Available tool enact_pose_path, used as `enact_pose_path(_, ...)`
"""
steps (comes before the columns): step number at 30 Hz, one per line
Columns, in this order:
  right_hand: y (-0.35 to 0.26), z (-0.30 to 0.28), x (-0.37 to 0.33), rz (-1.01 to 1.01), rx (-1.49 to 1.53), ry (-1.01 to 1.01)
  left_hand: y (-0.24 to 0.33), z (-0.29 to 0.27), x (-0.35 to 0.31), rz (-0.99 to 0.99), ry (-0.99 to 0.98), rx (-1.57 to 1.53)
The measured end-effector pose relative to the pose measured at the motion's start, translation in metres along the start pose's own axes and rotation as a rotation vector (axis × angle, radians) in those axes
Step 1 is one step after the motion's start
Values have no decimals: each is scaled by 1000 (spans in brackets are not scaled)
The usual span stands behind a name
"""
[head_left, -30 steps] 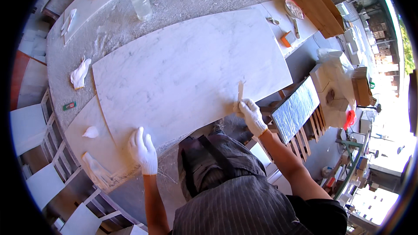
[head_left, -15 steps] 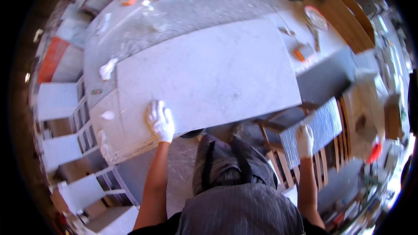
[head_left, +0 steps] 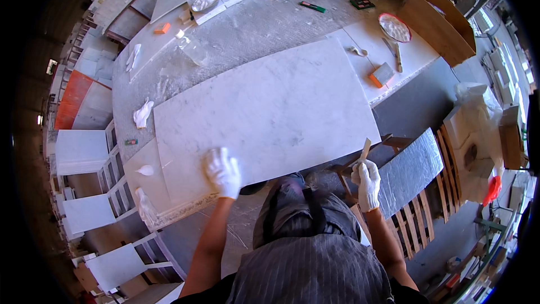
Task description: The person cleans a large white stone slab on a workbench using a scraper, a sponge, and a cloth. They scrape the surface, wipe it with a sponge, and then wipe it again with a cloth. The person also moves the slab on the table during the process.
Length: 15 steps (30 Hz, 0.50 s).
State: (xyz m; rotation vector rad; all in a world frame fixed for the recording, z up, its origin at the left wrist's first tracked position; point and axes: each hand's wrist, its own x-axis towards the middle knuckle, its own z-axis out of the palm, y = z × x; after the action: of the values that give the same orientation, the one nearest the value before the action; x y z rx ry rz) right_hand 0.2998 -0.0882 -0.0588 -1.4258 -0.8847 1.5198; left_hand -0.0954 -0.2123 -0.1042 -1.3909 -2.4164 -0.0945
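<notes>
A large white marble slab (head_left: 264, 112) lies flat on a grey workbench (head_left: 236, 39). My left hand (head_left: 222, 171), in a white glove, rests with fingers spread on the slab's near edge. My right hand (head_left: 367, 183), also gloved, is off the slab to its right, just past the near right corner. It grips a thin pale wooden stick (head_left: 365, 149) that points up toward that corner. I wear a striped apron.
A shallow white bowl (head_left: 395, 27), an orange-edged block (head_left: 382, 74) and hand tools lie on the bench at the right. Spare gloves (head_left: 143, 114) and rags sit at the left. A grey slab on a wooden rack (head_left: 410, 171) stands by my right hand. White tiles (head_left: 81, 149) lean at left.
The view swung and settled. My right hand, with the stick, left the slab's near edge and now sits beyond its right corner. My left hand stays pressed on the near edge.
</notes>
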Motion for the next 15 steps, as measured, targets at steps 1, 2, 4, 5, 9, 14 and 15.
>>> enact_pose_path(1, -5, 15, 1, -14, 57, -30, 17, -5, 2, 31, -64, -102)
enact_pose_path(2, -10, 27, 4, -28, 113, -59, 40, -27, 15, 100, -226, -200)
enact_pose_path(4, -12, 48, 3, -26, 95, -128, 79, -38, 14, 265, -138, -385)
enact_pose_path(5, -13, 53, 6, -45, 90, -174, 97, -57, 28, 366, -209, -474)
enact_pose_path(9, -26, 108, 1, -16, -38, -153, 143, -63, 33, -119, -546, -1686)
enact_pose_path(14, -35, 138, 10, -234, -316, -336, 131, -76, 93, -158, -1068, -1593)
enact_pose_path(15, -36, 140, 11, -237, -323, -350, 132, -76, 95, -169, -1021, -1653)
